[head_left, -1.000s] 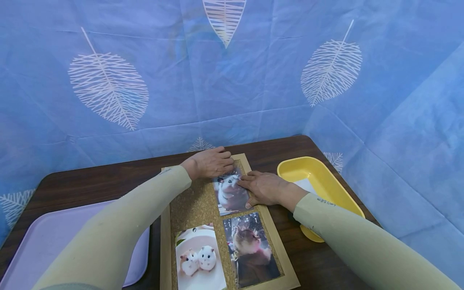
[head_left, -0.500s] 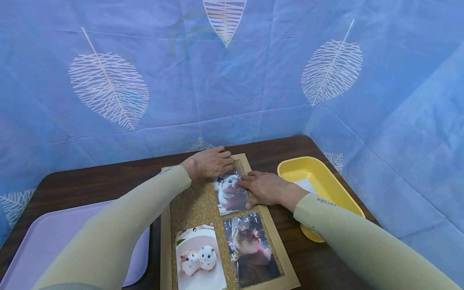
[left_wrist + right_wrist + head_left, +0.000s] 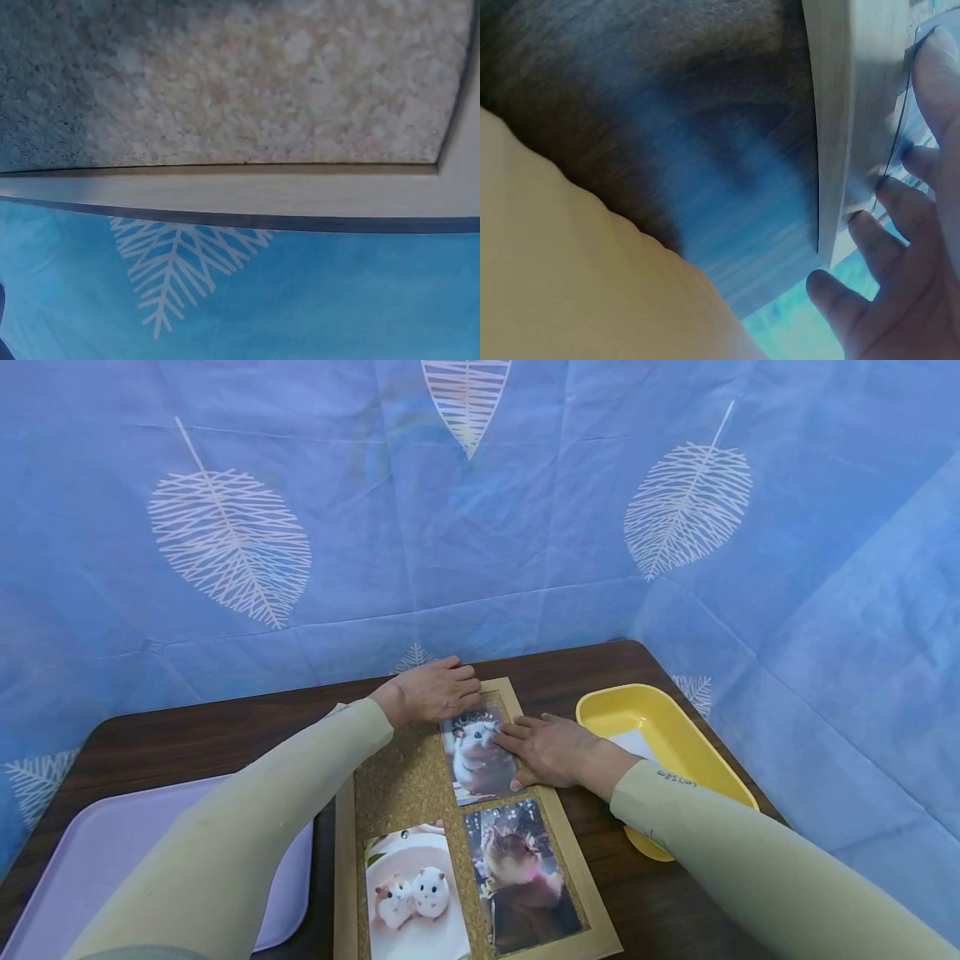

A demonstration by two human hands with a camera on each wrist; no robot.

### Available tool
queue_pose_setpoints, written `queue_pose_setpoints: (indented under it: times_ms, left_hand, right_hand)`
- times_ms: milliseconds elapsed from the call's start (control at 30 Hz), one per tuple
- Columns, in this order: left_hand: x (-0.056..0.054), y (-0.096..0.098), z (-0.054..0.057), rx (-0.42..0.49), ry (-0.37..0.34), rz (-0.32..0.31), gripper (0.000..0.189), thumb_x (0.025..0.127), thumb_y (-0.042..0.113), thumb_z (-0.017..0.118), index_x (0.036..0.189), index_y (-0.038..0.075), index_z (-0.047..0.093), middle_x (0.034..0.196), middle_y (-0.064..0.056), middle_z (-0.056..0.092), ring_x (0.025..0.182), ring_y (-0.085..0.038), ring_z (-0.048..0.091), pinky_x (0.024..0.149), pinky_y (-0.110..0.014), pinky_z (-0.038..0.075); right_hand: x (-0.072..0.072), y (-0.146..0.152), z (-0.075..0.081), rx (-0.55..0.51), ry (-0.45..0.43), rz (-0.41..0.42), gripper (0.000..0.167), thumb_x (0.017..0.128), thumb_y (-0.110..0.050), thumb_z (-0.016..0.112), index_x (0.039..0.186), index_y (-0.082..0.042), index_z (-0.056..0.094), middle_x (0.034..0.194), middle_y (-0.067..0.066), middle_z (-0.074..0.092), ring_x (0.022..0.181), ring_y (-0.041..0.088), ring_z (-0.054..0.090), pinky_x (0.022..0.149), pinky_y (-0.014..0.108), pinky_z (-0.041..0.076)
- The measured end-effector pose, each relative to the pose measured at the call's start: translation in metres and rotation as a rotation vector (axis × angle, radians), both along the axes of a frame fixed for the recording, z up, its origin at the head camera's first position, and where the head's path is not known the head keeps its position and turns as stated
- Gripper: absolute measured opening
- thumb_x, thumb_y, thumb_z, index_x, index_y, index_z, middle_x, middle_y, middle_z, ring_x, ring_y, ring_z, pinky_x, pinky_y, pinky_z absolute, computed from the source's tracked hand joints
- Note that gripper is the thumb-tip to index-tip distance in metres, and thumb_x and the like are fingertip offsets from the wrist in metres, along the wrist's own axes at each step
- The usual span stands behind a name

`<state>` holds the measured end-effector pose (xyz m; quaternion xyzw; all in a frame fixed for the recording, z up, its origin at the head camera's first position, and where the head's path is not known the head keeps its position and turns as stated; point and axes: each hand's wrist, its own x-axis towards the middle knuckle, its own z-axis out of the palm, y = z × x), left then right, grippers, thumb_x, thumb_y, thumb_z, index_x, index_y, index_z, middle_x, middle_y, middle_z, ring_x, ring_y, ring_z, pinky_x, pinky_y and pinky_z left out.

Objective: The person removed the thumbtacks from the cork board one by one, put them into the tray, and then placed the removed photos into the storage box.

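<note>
A wood-framed corkboard (image 3: 401, 785) lies on the table, bearing several photos. Both hands work at its far right photo, a white hamster print (image 3: 474, 768). My left hand (image 3: 435, 692) bends over the photo's top edge; its fingertips are hidden, so I cannot tell whether they pinch anything. My right hand (image 3: 551, 748) rests flat with spread fingers on the photo's right side, reaching over the frame, as the right wrist view shows with its fingers (image 3: 881, 247). Nearer lie a photo of two hamsters (image 3: 412, 893) and a darker animal photo (image 3: 521, 872), each with a small tack at its top.
A lilac tray (image 3: 97, 860) stands left of the board. On the right is a yellow tray (image 3: 693, 752) with a white paper (image 3: 633, 742) inside; a small yellow piece (image 3: 648, 845) shows beneath the right forearm. Blue leaf-print cloth (image 3: 525, 510) hangs behind the table.
My left hand has shifted slightly up and away, and more of the hamster photo's top edge shows. The right hand keeps its place on the photo.
</note>
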<state>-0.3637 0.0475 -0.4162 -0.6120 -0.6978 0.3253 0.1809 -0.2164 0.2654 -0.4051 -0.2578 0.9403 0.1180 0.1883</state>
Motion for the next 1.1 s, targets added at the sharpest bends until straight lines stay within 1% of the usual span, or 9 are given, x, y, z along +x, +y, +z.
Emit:
queue_pose_setpoints:
  times_ms: [133,267,600,800,933,1100]
  left_hand:
    - [0.0,-0.001,0.0,0.004,-0.014,0.016,0.029,0.117,0.028,0.036,0.132,0.015,0.057,0.125,-0.003,0.058,0.104,-0.023,0.046,0.089,-0.04,0.037]
    - [0.0,-0.003,0.002,0.009,-0.021,0.031,0.03,0.117,0.027,0.036,0.134,0.014,0.057,0.128,-0.003,0.058,0.107,-0.022,0.047,0.091,-0.041,0.038]
    - [0.0,-0.009,0.005,0.037,0.001,0.008,0.027,0.116,0.029,0.038,0.132,0.015,0.056,0.126,-0.003,0.058,0.107,-0.022,0.048,0.091,-0.04,0.039]
    - [0.004,-0.018,0.009,0.053,-0.002,0.043,0.023,0.116,0.024,0.04,0.129,0.014,0.056,0.124,-0.005,0.057,0.107,-0.024,0.049,0.092,-0.041,0.041]
    - [0.007,-0.025,0.012,0.063,0.016,0.064,0.02,0.115,0.02,0.042,0.129,0.013,0.055,0.125,-0.005,0.056,0.106,-0.024,0.048,0.093,-0.041,0.042]
    - [0.011,-0.034,0.014,0.088,0.032,0.075,0.018,0.114,0.018,0.045,0.128,0.012,0.055,0.122,-0.005,0.057,0.103,-0.024,0.047,0.091,-0.04,0.042]
  right_hand:
    - [0.002,0.0,-0.001,0.026,-0.01,0.001,0.079,0.106,-0.063,0.046,0.171,-0.023,0.022,0.177,0.003,0.021,0.163,0.029,0.021,0.128,0.057,0.027]
    - [0.002,0.0,-0.002,0.03,-0.008,0.005,0.078,0.107,-0.061,0.046,0.171,-0.022,0.021,0.177,0.003,0.021,0.163,0.029,0.021,0.128,0.056,0.027]
    - [0.003,0.001,-0.002,0.022,-0.007,0.009,0.078,0.108,-0.06,0.046,0.171,-0.021,0.021,0.177,0.004,0.021,0.163,0.031,0.021,0.128,0.058,0.026]
    - [0.003,-0.001,-0.001,0.013,0.005,0.017,0.078,0.108,-0.06,0.047,0.17,-0.02,0.022,0.176,0.005,0.022,0.162,0.032,0.023,0.126,0.06,0.028]
    - [0.004,-0.001,-0.002,0.009,0.011,0.022,0.077,0.108,-0.059,0.046,0.17,-0.019,0.023,0.176,0.006,0.023,0.162,0.033,0.024,0.126,0.06,0.028]
    - [0.005,0.001,-0.003,0.002,0.015,0.025,0.077,0.109,-0.059,0.044,0.17,-0.018,0.023,0.176,0.007,0.023,0.162,0.034,0.023,0.126,0.061,0.028]
